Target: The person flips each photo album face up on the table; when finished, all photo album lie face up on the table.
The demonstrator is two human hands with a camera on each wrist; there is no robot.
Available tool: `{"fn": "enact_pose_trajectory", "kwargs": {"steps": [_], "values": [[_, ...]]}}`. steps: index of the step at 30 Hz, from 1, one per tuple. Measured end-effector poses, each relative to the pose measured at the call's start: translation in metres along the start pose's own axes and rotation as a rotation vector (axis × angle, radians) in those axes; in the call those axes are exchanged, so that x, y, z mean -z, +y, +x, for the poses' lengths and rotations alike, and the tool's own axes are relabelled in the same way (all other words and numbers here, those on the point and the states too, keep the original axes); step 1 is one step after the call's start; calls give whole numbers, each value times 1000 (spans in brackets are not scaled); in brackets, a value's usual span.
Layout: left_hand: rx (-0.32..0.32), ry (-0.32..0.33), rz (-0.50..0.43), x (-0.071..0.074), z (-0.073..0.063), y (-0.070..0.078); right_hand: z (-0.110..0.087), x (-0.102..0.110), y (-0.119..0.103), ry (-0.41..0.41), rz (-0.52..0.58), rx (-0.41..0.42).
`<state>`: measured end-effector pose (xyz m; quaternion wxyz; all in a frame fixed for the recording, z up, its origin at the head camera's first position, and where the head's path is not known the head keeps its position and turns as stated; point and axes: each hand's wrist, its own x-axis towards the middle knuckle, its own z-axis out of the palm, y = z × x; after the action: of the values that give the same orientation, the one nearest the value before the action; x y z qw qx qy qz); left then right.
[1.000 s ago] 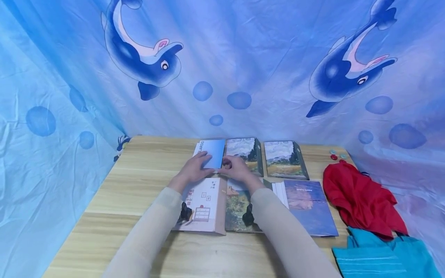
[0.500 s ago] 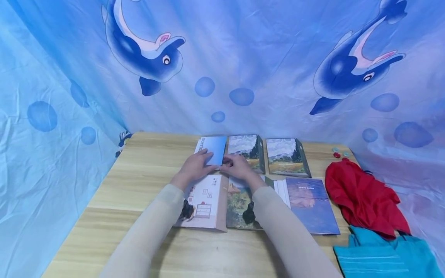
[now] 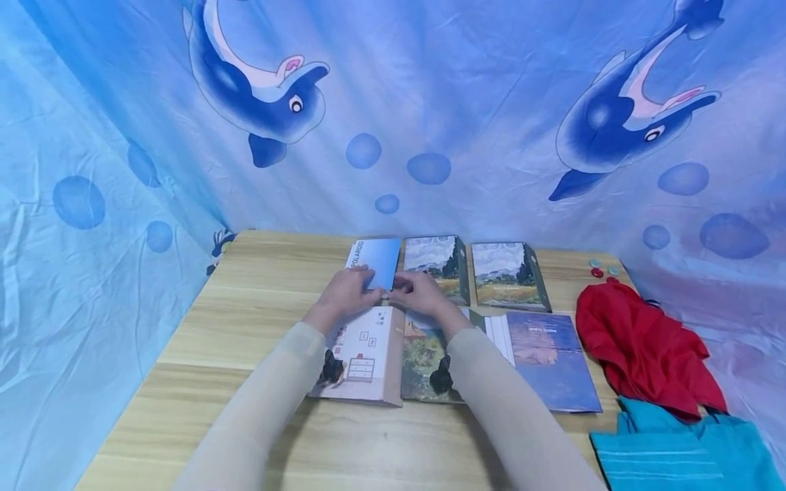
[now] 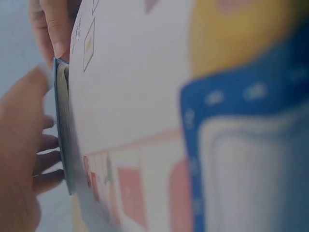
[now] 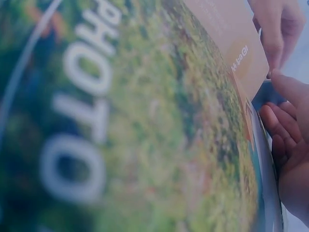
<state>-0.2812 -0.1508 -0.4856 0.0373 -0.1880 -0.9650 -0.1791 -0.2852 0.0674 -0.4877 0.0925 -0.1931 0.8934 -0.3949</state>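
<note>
A blue-and-white photo album lettered POLAROID (image 3: 383, 258) lies at the back of the table, left of two landscape-covered albums. My left hand (image 3: 344, 292) holds its near left part, fingers over the cover and thumb along the near edge. At the near right corner, my right hand (image 3: 422, 293) grips the album with curled fingers, its thumb close to the left thumb. The left wrist view shows the album's blue edge and pages (image 4: 63, 121) beside the left fingers (image 4: 50, 162). In the right wrist view, right fingers (image 5: 277, 123) curl beside a tan flap (image 5: 251, 72).
Close before the hands lie a white illustrated album (image 3: 368, 341), a green PHOTO album (image 3: 424, 365) and a purple-blue album (image 3: 552, 361). Two landscape albums (image 3: 432, 259) stand at the back. Red cloth (image 3: 645, 348), teal cloth (image 3: 681, 443) and several small discs (image 3: 597, 272) lie right.
The head view has shifted slightly, so the whole table sits a little higher in it. Both hands stay on the POLAROID album, with the right thumb drawn in beside the left.
</note>
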Motion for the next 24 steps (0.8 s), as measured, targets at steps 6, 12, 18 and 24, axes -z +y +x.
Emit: {"fn": "enact_pose_trajectory", "kwargs": {"steps": [6, 12, 18, 24], "values": [[-45, 25, -28, 4, -4, -4, -1, 0, 0, -10, 23, 6], [70, 60, -308, -12, -10, -25, -1, 0, 1, -26, 55, 12], [206, 68, -395, -23, -11, -36, 0, -3, -7, -37, 74, 15], [253, 59, -407, -19, -9, -32, 5, -7, -13, -3, 30, 34]]}}
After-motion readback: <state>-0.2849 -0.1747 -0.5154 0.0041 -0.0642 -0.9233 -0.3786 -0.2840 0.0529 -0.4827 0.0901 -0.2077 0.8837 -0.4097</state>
